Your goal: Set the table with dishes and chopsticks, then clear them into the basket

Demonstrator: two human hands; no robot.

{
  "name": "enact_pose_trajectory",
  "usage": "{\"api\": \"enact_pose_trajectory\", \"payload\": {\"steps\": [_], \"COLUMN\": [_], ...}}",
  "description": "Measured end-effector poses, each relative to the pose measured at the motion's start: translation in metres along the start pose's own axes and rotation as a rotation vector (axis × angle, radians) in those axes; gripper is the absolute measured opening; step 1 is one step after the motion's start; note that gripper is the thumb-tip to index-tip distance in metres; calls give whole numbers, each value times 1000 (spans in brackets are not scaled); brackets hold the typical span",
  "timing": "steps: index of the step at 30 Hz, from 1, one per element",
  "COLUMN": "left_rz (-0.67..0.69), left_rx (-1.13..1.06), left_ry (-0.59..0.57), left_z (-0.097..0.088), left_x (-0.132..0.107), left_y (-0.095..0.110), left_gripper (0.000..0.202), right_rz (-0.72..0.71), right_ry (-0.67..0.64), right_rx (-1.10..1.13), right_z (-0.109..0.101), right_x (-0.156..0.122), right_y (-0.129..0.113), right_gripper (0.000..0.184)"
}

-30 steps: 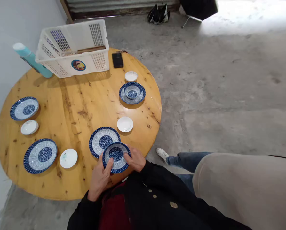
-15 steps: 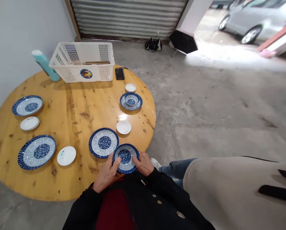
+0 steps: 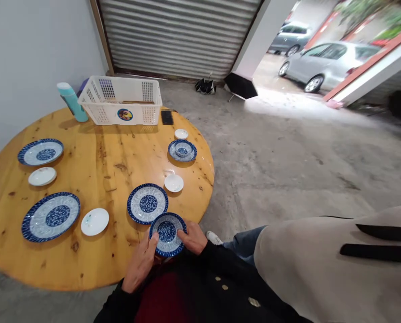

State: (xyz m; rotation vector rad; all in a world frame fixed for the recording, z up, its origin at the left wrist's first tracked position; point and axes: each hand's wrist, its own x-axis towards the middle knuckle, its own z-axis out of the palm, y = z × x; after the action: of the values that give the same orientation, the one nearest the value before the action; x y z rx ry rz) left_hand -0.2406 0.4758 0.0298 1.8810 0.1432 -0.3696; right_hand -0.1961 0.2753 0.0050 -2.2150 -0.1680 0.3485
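Blue-and-white plate (image 3: 167, 234), rim hidden by left hand (image 3: 139, 264) and right hand (image 3: 193, 237)

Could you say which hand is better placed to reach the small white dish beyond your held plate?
Probably the right hand: it holds the blue-rimmed plate on the side nearer that dish.

A blue-and-white plate (image 3: 147, 203) is lying on the round pine worktop (image 3: 96, 264) just beyond the left hand (image 3: 140, 264), with a white saucer (image 3: 173, 183) sitting past it. Further ahead of the hand, a small patterned bowl (image 3: 182, 148) is resting on a blue-rimmed dish (image 3: 173, 154). A white plastic basket (image 3: 119, 101) is standing far ahead, between a teal flask (image 3: 71, 102) and a pixelated black phone (image 3: 167, 117). Left of the hand, two more blue-and-white plates (image 3: 50, 216) and two saucers (image 3: 94, 221) are lying.
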Motion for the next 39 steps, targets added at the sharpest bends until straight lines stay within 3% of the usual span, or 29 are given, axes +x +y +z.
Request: {"api": "enact_pose_trajectory", "payload": {"steps": [6, 11, 16, 21, 26, 29, 33, 39], "left_rz": [-48, -168, -188, -212, -227, -238, -283, -293], "left_rx": [-46, -48, 18, 67, 206, 211, 187, 235], "left_ry": [73, 78, 100, 196, 342, 390, 395, 306], "left_z": [4, 25, 69, 113, 137, 138, 127, 106], "left_x": [2, 36, 111, 194, 272, 315, 359, 391], "left_y": [20, 50, 94, 158, 197, 202, 202, 200], "left_gripper": [57, 59, 59, 54, 38, 32, 31, 37], "right_rz": [-9, -33, -56, -110, -169, -166, -91, 78], "right_ry": [-75, -98, -108, -106, -130, -152, -224, -284], "right_rx": [33, 49, 96, 128, 66, -27, -21, 66], "right_z": [-16, -57, -127, -207, -260, -274, -278, -266], "right_x": [21, 56, 115, 192, 272, 317, 360, 390], "right_y": [-3, 9, 48, 79, 91, 91, 85, 79], "right_gripper": [16, 17, 19, 23, 22, 13, 12, 21]}}
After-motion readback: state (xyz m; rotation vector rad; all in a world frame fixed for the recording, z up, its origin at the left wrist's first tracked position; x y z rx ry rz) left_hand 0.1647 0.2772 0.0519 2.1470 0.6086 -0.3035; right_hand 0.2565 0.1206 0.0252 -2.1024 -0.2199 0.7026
